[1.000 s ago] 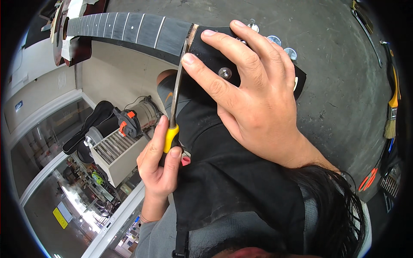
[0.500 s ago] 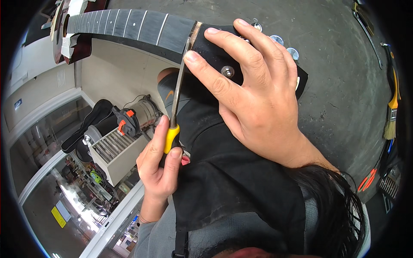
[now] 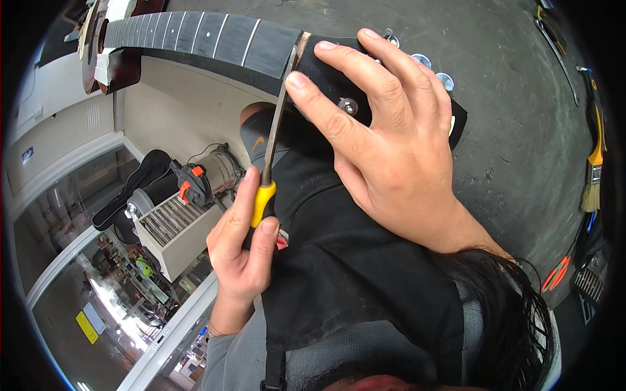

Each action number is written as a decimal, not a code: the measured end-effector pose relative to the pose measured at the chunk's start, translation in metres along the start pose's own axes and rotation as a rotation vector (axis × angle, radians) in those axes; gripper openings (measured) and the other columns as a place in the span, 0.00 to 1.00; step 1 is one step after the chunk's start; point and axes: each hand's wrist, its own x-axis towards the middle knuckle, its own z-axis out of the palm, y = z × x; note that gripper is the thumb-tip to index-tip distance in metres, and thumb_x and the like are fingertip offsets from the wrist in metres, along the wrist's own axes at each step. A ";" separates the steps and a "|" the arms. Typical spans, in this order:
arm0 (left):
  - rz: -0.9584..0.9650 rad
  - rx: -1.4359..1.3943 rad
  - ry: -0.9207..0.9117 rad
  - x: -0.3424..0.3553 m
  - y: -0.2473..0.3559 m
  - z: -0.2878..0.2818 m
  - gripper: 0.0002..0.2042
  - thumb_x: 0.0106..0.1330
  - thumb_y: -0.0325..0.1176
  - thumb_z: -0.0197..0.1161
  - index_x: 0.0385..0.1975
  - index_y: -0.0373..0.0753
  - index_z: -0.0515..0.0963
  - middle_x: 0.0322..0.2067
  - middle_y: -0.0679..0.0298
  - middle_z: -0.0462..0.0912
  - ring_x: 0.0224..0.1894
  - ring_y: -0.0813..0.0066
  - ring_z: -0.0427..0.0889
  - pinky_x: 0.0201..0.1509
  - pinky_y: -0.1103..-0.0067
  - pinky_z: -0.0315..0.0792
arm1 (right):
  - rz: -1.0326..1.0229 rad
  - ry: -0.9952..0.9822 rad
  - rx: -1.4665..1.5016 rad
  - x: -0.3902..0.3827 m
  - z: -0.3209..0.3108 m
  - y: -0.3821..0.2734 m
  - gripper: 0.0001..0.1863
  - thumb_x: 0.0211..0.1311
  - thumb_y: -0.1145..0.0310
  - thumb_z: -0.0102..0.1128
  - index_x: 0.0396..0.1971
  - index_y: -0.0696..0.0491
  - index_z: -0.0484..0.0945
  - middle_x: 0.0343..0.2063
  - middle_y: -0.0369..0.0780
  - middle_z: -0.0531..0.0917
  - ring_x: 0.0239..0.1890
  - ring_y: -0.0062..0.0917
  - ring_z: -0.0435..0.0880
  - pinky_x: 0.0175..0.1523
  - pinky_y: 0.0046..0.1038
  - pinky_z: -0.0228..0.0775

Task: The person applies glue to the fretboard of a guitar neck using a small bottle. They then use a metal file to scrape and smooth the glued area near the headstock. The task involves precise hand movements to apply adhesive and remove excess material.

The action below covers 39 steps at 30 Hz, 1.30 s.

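A guitar neck with a dark, fretted fingerboard (image 3: 215, 39) runs from the far left to a black headstock (image 3: 332, 77) under my right hand. At the neck's end is a narrow nut slot (image 3: 302, 44) showing bare wood. My left hand (image 3: 240, 251) grips the yellow-and-black handle of a slim file (image 3: 276, 130), whose tip lies in that slot. Spread over the headstock, my right hand (image 3: 398, 140) has its fingers stretched out; one fingertip is right beside the file's blade. Round metal tuner parts (image 3: 422, 62) show past the fingers.
The grey work surface (image 3: 508, 137) lies beyond the headstock. On the right are a brush (image 3: 594, 163) with a yellow handle and orange-handled pliers (image 3: 556, 274). At left stand a vacuum-like machine (image 3: 215, 171), a pale slatted box (image 3: 176, 244) and a framed glass panel (image 3: 72, 287).
The file has slid away from me, its tip now farther along the slot. My left hand has followed it slightly. My right hand keeps its place on the headstock, which has shifted a little right.
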 end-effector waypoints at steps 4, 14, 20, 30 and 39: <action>-0.019 -0.056 -0.018 0.000 0.005 0.000 0.29 0.78 0.20 0.65 0.79 0.24 0.72 0.56 0.45 0.92 0.32 0.79 0.87 0.44 0.80 0.82 | 0.002 -0.011 -0.005 0.000 -0.001 -0.001 0.38 0.58 0.75 0.73 0.71 0.33 0.87 0.74 0.35 0.79 0.78 0.43 0.73 0.79 0.53 0.60; -0.018 -0.026 -0.027 0.005 0.007 0.002 0.29 0.79 0.20 0.64 0.80 0.25 0.71 0.49 0.51 0.91 0.29 0.82 0.84 0.38 0.81 0.79 | 0.010 -0.021 -0.011 0.001 -0.003 -0.002 0.38 0.57 0.75 0.73 0.71 0.34 0.87 0.74 0.35 0.79 0.78 0.43 0.73 0.77 0.52 0.62; 0.016 -0.039 -0.020 0.006 0.005 0.003 0.30 0.77 0.19 0.63 0.80 0.26 0.72 0.54 0.48 0.92 0.29 0.84 0.83 0.38 0.83 0.78 | -0.001 -0.006 -0.006 0.001 -0.001 -0.001 0.38 0.58 0.75 0.73 0.71 0.35 0.87 0.73 0.35 0.80 0.78 0.43 0.74 0.77 0.52 0.62; -0.020 -0.017 0.009 0.011 0.008 0.005 0.30 0.75 0.20 0.65 0.78 0.24 0.74 0.64 0.44 0.89 0.54 0.67 0.91 0.65 0.73 0.80 | 0.004 -0.016 -0.012 0.002 -0.002 -0.001 0.38 0.58 0.75 0.73 0.71 0.36 0.87 0.73 0.36 0.80 0.78 0.43 0.74 0.77 0.53 0.62; 0.121 0.084 0.001 -0.006 -0.016 -0.003 0.31 0.77 0.24 0.65 0.79 0.27 0.72 0.47 0.58 0.88 0.38 0.78 0.82 0.46 0.81 0.74 | 0.008 -0.034 0.010 0.001 -0.004 -0.002 0.39 0.56 0.75 0.75 0.71 0.34 0.87 0.75 0.36 0.78 0.79 0.44 0.72 0.78 0.54 0.61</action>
